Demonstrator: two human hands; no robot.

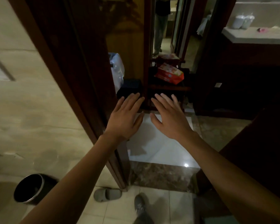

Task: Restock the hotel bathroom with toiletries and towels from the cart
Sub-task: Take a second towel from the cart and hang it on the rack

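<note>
Left hand (126,118) and right hand (170,118) hover before the cart (168,88), fingers straight and apart, holding nothing. Orange packet (169,73) lies on the cart; restocking appears not yet started.

Tiled bathroom doorway, shown by waste bin (29,188), slipper (107,194), vanity counter (252,38).

At frame centre the left hand (124,120) and right hand (171,117) lie side by side, before a dark wooden rack (166,88) with an orange plastic packet (169,73) on it. A round black metal bin (29,189) stands at lower left, with a grey rubber slipper (107,194) to the right of it.
</note>
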